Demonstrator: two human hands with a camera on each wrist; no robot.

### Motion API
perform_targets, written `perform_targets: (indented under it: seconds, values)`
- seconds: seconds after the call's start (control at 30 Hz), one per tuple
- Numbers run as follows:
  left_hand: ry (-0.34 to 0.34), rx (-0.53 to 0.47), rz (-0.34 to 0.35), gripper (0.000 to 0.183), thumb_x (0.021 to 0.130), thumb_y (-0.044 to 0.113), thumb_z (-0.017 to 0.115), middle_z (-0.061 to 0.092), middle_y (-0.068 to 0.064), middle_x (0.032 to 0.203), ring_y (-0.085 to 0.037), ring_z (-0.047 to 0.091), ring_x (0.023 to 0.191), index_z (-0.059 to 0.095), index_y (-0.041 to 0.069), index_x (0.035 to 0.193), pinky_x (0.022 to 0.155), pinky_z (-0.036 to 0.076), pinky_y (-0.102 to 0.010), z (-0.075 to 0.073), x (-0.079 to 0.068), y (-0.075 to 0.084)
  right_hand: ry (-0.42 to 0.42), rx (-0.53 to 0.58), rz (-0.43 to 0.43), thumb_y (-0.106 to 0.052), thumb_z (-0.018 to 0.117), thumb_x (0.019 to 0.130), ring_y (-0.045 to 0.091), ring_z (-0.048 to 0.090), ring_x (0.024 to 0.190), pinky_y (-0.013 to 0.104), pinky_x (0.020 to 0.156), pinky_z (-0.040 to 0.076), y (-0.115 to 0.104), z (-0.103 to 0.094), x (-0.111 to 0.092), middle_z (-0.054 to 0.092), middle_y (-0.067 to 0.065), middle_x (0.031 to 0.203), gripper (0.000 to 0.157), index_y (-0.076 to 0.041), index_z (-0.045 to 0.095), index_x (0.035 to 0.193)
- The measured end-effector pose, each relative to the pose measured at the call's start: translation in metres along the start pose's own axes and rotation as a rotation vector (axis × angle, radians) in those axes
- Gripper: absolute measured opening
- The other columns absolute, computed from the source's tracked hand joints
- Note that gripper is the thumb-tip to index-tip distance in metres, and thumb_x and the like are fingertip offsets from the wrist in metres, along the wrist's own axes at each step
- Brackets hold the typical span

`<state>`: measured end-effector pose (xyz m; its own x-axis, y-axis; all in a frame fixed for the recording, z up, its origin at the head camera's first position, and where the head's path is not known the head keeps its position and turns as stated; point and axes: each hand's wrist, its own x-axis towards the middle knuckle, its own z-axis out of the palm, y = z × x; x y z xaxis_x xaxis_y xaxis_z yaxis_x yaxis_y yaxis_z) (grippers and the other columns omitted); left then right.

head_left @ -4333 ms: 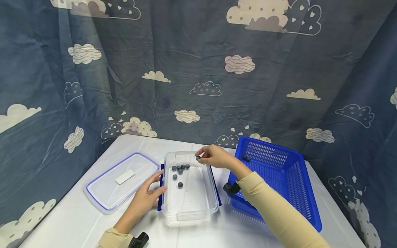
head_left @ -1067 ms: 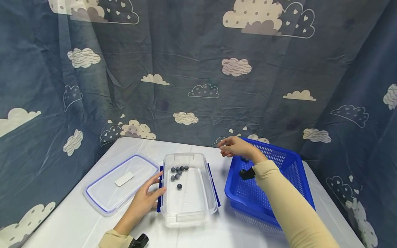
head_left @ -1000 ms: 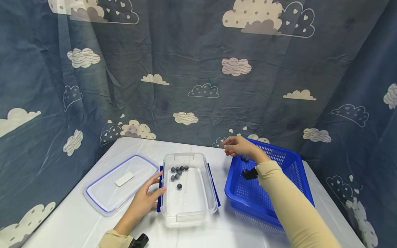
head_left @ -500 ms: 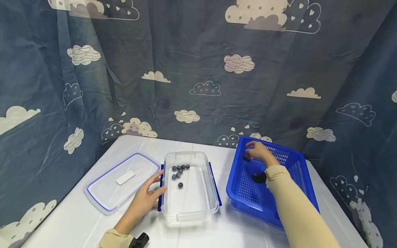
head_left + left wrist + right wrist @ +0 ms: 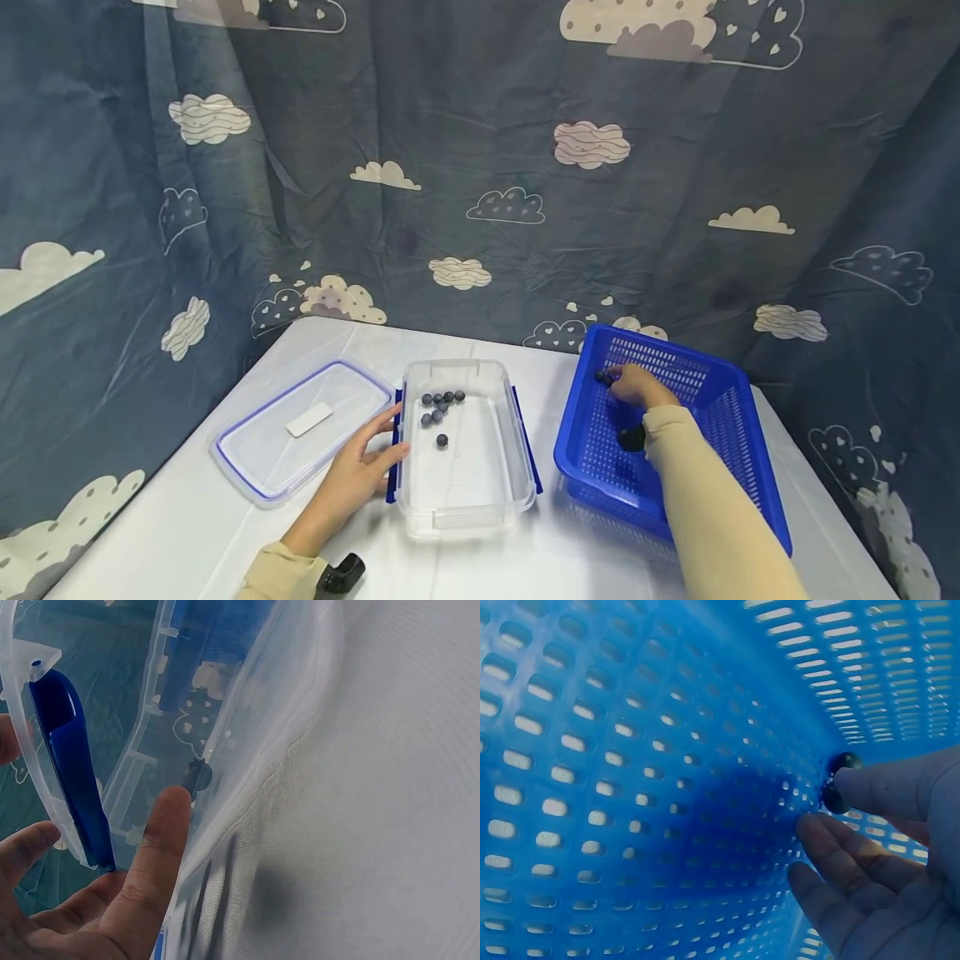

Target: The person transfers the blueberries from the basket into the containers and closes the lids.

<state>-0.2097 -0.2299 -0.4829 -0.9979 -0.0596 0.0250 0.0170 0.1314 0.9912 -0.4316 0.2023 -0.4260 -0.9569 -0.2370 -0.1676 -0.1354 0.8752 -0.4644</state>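
Note:
Several dark blueberries (image 5: 442,440) lie in a clear plastic box (image 5: 468,518) with blue side clips, most of them clustered in its far left part. My left hand (image 5: 351,477) rests against the box's left side, fingers spread about the blue clip (image 5: 69,757), thumb at the rim. Inside the blue basket (image 5: 600,487), my right hand (image 5: 639,386) reaches down to the far left corner. There, two blueberries (image 5: 846,763) sit close together with one fingertip right at them in the right wrist view. Its other fingers (image 5: 832,847) are extended and apart from the berries.
The box's clear lid (image 5: 258,467) with a blue seal lies flat to the left, a white label (image 5: 309,419) on it. The basket's high perforated walls surround my right hand. A patterned cloth (image 5: 480,108) hangs behind the white table (image 5: 427,575).
My right hand brought a blueberry over the box and let it go among the others. It then moved right and down into the basket. My left hand stays at the box.

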Motion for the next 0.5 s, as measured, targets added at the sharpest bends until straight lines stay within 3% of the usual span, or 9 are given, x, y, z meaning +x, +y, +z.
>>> perform_targets:
  seconds: [0.2,0.5]
  values:
    - [-0.008,0.004,0.000,0.067,0.103,0.022,0.075,0.045,-0.022,0.160,-0.026,0.075,0.104,0.047,0.030,0.163,0.077,0.069,-0.039,-0.0005,0.0015,0.0016,-0.018,-0.039,0.068,-0.001,0.056,0.089,0.061,0.053,0.138,0.070,0.120,0.044,-0.0005,0.0019,0.0014,0.050,0.042,0.151,0.064,0.012,0.049,0.152]
    - [-0.002,-0.011,0.013,0.068,0.101,0.021,0.076,0.046,-0.023,0.158,-0.026,0.075,0.103,0.048,0.028,0.163,0.075,0.069,-0.038,-0.0013,0.0013,-0.0009,0.015,-0.049,0.052,-0.002,0.055,0.089,0.061,0.050,0.139,0.069,0.120,0.043,-0.0017,0.0053,0.0032,0.051,0.041,0.150,0.060,0.014,0.053,0.147]
